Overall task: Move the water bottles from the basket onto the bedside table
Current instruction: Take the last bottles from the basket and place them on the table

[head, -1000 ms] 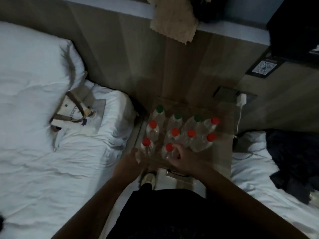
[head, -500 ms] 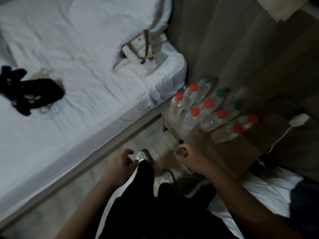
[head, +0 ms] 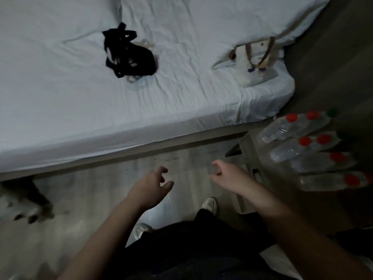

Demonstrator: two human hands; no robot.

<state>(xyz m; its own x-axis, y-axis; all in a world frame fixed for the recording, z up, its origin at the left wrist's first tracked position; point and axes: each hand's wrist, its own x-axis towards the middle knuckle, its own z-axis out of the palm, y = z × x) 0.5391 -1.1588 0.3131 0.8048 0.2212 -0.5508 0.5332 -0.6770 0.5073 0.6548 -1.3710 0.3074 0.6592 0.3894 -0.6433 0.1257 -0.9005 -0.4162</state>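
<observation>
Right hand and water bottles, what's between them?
Head view: only the near edge of the bedside table lies between the right hand and the water bottles.

The bed (head: 141, 102) fills the upper frame, with a bundle (head: 129, 52) on it at upper centre and a bag (head: 256, 57) on its right corner. The bottles (head: 308, 150) stand clustered on the table (head: 254, 156) at the right edge, below the bed's corner. The left hand (head: 150, 188) and right hand (head: 228, 173) hang side by side over the floor (head: 90, 188) at lower centre, left of the table.
</observation>
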